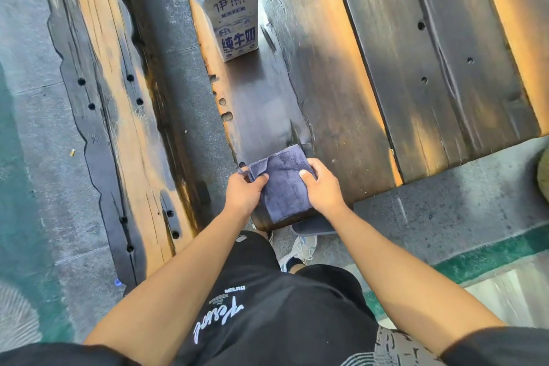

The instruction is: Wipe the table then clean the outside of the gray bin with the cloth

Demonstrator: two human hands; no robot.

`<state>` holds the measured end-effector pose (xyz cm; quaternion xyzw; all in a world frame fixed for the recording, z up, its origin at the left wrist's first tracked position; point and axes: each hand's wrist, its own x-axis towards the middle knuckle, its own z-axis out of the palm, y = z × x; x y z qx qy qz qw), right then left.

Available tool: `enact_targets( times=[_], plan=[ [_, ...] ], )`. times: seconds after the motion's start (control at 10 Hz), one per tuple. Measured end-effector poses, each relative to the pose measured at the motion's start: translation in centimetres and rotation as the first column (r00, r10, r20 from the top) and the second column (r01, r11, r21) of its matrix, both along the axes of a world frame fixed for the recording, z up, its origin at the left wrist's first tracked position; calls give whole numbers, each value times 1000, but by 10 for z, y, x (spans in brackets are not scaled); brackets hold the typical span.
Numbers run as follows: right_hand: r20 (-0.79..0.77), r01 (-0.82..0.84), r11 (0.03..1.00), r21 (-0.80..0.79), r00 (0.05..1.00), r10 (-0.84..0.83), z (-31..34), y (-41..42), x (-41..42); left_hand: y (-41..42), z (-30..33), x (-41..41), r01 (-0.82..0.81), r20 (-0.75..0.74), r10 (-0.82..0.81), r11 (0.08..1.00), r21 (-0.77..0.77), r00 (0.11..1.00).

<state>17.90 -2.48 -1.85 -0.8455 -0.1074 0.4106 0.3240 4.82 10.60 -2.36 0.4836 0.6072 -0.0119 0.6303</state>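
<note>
1. At the near end of the dark wooden table (pixel 341 74), a folded blue-gray cloth (pixel 285 184) is held flat – the left hand (pixel 243 193) pinches its left edge, the right hand (pixel 322 187) clamps its right side.
2. Wiping is judged barely under way; most of the planks remain to be covered.
3. No gray bin can be identified – only an opened milk carton (pixel 234 24) stands farther along.
4. The cloth looks soft, plush and clean.

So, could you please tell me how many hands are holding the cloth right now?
2. The left hand grips the left edge of the blue-gray cloth, and the right hand grips its right edge, at the near end of the wooden table.
</note>
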Motion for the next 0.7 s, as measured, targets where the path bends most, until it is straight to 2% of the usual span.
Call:
enact_targets(
  times=[0.3,0.4,0.6,0.7],
  plan=[
    [95,-27,996,-85,995,35,2,-6,-3,-5,10,-4,63,-78,-45,968,243,996],
    [138,8,993,-120,990,8,1,-11,-5,-5,6,-11,139,-144,-97,938,318,985],
    [148,38,987,-156,989,-14,7,-28,-11,-13,3,-29,139,-248,-84,967,214,965],
    [144,21,984,-176,990,4,7,-42,-16,-23,9,-36,157,-287,-83,957,245,954]
  ],
)
